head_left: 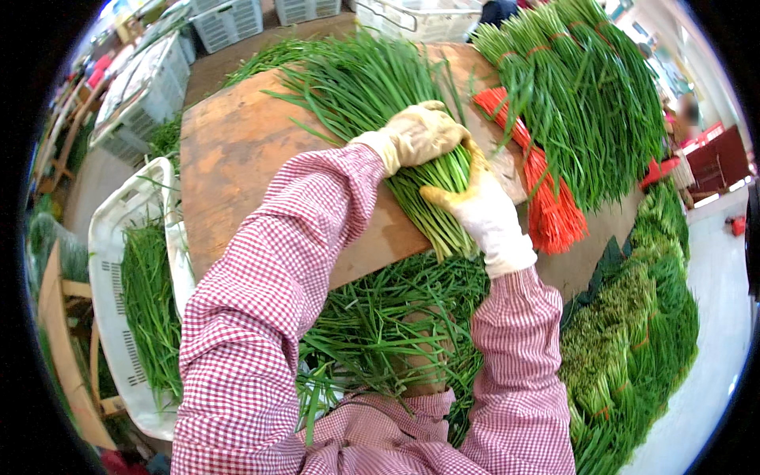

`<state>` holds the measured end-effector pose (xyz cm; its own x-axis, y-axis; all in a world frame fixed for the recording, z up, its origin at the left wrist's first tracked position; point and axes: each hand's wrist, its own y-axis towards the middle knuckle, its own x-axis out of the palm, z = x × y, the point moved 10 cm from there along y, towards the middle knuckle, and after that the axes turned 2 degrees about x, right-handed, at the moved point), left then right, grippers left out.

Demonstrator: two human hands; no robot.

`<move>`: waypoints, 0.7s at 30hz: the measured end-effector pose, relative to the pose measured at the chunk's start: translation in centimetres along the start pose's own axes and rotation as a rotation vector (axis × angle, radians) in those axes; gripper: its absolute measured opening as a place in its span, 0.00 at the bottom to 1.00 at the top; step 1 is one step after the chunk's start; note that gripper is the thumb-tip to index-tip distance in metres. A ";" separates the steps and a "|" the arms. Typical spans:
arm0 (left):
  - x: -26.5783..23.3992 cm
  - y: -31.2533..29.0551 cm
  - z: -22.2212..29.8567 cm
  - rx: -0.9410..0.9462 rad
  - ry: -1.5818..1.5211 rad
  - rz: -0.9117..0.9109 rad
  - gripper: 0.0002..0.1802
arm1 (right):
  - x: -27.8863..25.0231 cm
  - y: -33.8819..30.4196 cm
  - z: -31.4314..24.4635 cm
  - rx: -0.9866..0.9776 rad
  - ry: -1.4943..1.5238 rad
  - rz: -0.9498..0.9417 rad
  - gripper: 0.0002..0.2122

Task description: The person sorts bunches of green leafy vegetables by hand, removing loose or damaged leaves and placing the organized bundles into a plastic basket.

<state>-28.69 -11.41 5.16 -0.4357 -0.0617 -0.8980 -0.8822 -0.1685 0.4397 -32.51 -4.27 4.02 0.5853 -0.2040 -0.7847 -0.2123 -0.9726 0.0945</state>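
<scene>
A thick bundle of garlic chives [434,198] lies across the wooden board [229,150], its pale cut ends toward me and its green leaves [364,75] fanning out to the far side. My left hand [423,133], in a cream glove, closes over the top of the bundle. Lower on the stalks, my right hand [475,198] grips the bundle from the right, its thumb lying across the front. The right glove is white with yellow-coated fingers. Beside the right hand hangs a bunch of red-orange ties [546,190] over the board's right edge.
Tied chive bunches [586,103] are stacked at the far right, and more [633,340] line the near right. Loose chive leaves [396,317] cover my lap. A white plastic crate [107,317] with chives stands at the left; grey crates [229,24] stand at the back.
</scene>
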 end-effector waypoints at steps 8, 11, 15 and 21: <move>-0.9 -1.4 -1.1 -0.118 -0.093 0.098 0.21 | 1.9 0.7 1.5 0.022 -0.184 -0.073 0.45; -4.0 -2.5 0.0 -0.226 -0.072 0.334 0.24 | 1.7 0.1 0.5 0.130 -0.287 -0.098 0.44; -9.8 -4.9 11.2 0.014 -0.252 0.422 0.29 | 1.8 0.2 1.4 -0.242 -0.019 -0.200 0.34; -11.9 -18.8 24.4 0.120 -0.551 -0.025 0.26 | 0.8 1.1 0.8 0.155 0.045 -0.279 0.50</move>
<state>-11.29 16.47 8.06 -0.4149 0.4691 -0.7797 -0.8935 -0.0480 0.4466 -32.95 -5.36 3.01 0.6708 0.0606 -0.7392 -0.1533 -0.9638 -0.2181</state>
